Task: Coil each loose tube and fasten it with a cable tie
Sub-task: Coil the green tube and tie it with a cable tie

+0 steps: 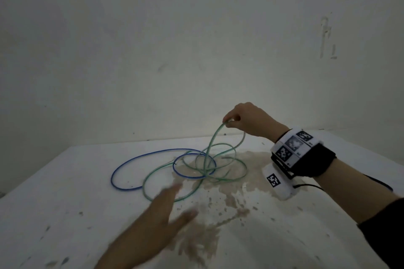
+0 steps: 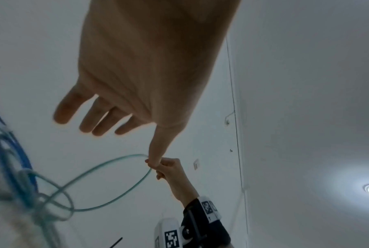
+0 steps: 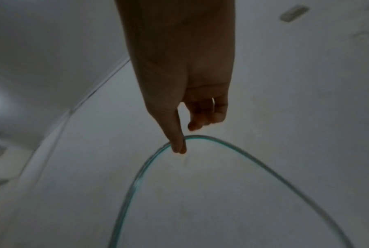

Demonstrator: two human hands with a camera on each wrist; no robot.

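**A:** What are the fingers doing?

**B:** The right hand (image 1: 247,119), just right of centre in the head view, pinches a bend of the green tube (image 1: 209,148) between thumb and forefinger and holds it up above the surface (image 1: 65,203). In the right wrist view the thumb (image 3: 178,144) presses against the tube's arch (image 3: 221,142), with the other fingers curled behind it. The left hand (image 1: 157,214), at lower centre, is blurred, its fingers (image 2: 98,117) straight and slightly spread, holding nothing.

**A:** Where does the tube lie?

**B:** From the pinch it drops in two strands to a loose tangle of green loops at the middle of the frame. A blue tube (image 1: 131,168) lies there too, one wide loop reaching left and a smaller one crossing the green loops.

**A:** And around that?

**B:** The surface is white with brown stains (image 1: 218,203) under and below the tangle. A black band with square black-and-white markers (image 1: 293,146) wraps the right wrist. A pale, scuffed wall (image 1: 196,39) fills the upper half.
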